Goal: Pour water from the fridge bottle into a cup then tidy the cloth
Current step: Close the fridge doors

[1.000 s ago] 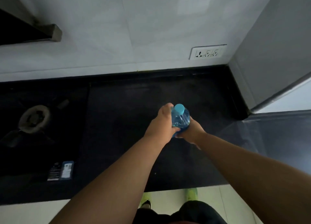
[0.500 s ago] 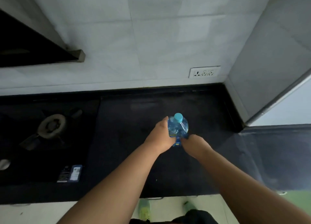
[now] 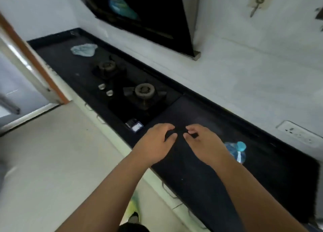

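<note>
- The water bottle (image 3: 237, 151) stands on the desk (image 3: 201, 179), its lower body hidden behind the right forearm.
- The range hood (image 3: 148, 17) runs out past the top edge.
- The crumpled cloth (image 3: 84, 49), far left, is blurred.
- The stove sticker (image 3: 134, 125) is too small to read.

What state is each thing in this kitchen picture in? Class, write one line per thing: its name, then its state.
Bottle: capped, standing on the counter, held by no hand.
Cloth: crumpled, lying at the counter's far end.
Left hand: fingers loosely curled, holding nothing.
Right hand: fingers loosely curled, holding nothing.
Near burner: no flame showing, no pot on it.
Far burner: no flame showing, no pot on it.
</note>
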